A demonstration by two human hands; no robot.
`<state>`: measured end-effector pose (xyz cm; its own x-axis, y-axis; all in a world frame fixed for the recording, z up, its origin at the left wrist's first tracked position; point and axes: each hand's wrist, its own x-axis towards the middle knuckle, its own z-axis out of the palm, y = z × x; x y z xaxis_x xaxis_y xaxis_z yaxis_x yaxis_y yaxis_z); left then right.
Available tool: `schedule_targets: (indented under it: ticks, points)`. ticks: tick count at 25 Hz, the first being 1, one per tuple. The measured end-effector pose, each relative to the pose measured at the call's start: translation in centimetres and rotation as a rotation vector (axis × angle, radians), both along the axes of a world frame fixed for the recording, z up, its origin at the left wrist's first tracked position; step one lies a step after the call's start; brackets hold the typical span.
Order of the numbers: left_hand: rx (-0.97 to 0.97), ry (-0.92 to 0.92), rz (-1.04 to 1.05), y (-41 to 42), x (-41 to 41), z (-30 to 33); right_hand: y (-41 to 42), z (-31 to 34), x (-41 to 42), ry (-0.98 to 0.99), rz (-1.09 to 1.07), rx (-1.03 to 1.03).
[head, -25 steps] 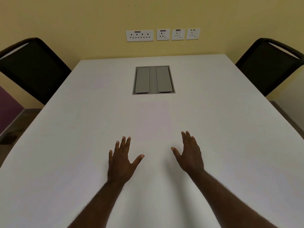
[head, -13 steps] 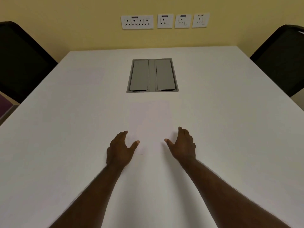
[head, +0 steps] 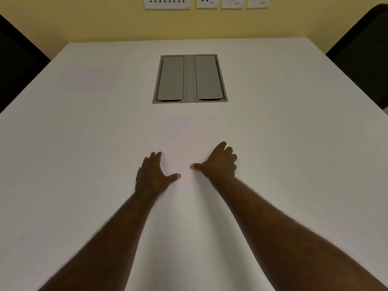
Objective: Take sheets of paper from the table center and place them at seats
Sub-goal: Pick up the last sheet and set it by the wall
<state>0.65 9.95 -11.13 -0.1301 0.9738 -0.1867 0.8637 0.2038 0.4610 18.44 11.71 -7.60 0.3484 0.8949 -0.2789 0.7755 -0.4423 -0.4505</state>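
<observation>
A pale sheet of paper [head: 184, 139], perhaps a thin stack, lies flat at the middle of the white table [head: 294, 143], faint against it. My left hand [head: 153, 175] rests on the sheet's left edge, fingers apart and thumb lying on the paper. My right hand [head: 220, 162] sits at the right edge, thumb on the paper and fingers curled down beside it. The paper is flat on the table and neither hand has it lifted. Another faint sheet [head: 90, 78] lies at the far left seat.
A grey two-lid cable hatch [head: 190, 78] is set into the table just beyond the paper. Black chairs stand at the far left [head: 14, 66] and far right [head: 365, 59]. Wall sockets [head: 167, 2] line the yellow wall.
Both hands have reached forward from the near table onto the sides of the central paper. The view has moved closer to the table centre.
</observation>
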Motion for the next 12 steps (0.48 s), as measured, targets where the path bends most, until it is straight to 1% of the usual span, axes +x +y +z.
schedule_targets:
  ticks: [3, 7, 12]
  points:
    - [-0.003, -0.001, 0.004, 0.0, 0.2, 0.2, 0.4, 0.3, -0.4, 0.045, -0.079, 0.005]
    - [-0.001, -0.014, 0.001, 0.0, 0.2, 0.5, 0.6, -0.1, -0.3, 0.141, -0.146, 0.1]
    - [-0.003, -0.024, 0.005, -0.1, 0.1, 0.5, 1.7, -0.3, 0.7, 0.37, -0.281, 0.101]
